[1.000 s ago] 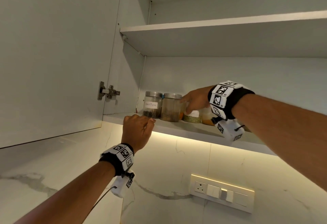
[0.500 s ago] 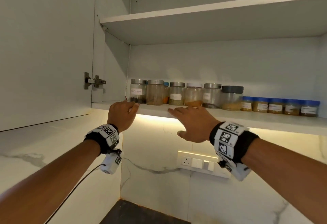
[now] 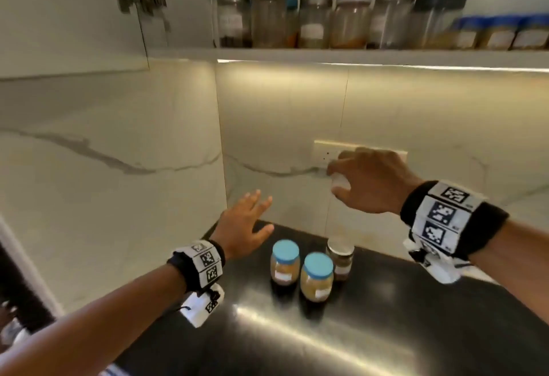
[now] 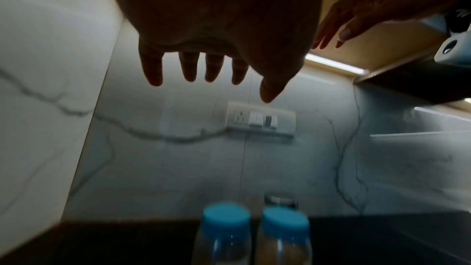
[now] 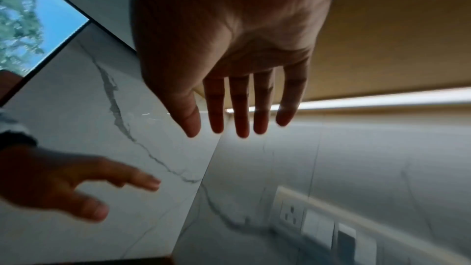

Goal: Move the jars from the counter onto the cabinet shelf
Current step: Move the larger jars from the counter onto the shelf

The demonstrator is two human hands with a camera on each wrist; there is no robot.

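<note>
both hands are held open, nothing gripped – three jars (image 3: 312, 268) are seen on the counter (image 3: 386, 316) below the left hand (image 3: 243, 227) fingers, right hand (image 3: 368, 182) higher

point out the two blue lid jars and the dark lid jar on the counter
left blue-lid jar (image 3: 285, 251), head view, on its lid
right blue-lid jar (image 3: 317, 265), head view, on its lid
dark-lid jar (image 3: 340, 259), head view, on its glass side

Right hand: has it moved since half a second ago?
Yes. The right hand was level with the cabinet shelf edge; now it hangs well below it, in front of the switch plate, open and empty.
</note>
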